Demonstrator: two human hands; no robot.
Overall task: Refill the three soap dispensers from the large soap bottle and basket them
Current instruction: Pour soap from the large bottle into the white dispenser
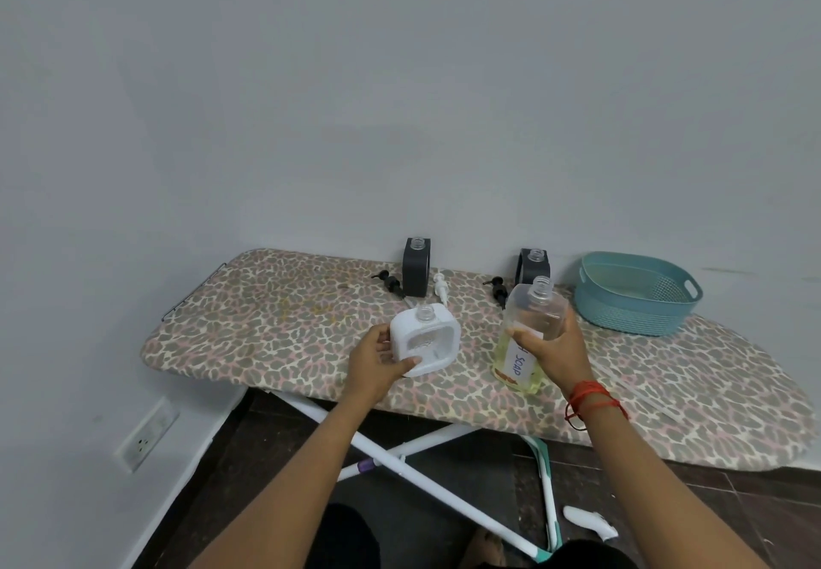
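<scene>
Our left hand (377,357) grips the square white plastic dispenser (425,339) on the leopard-print ironing board (275,328); our right hand (553,346) clasps the large clear soap bottle (528,337), open and upright beside it. We should tilt slowly, mouth over neck. Beyond wait two dark grey dispensers (416,266) and the teal basket (635,293).

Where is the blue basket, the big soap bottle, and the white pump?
blue basket (622,317): head view, on its perforated front wall.
big soap bottle (540,315): head view, on its clear upper body.
white pump (440,285): head view, on its stem, lying on the board.
</scene>
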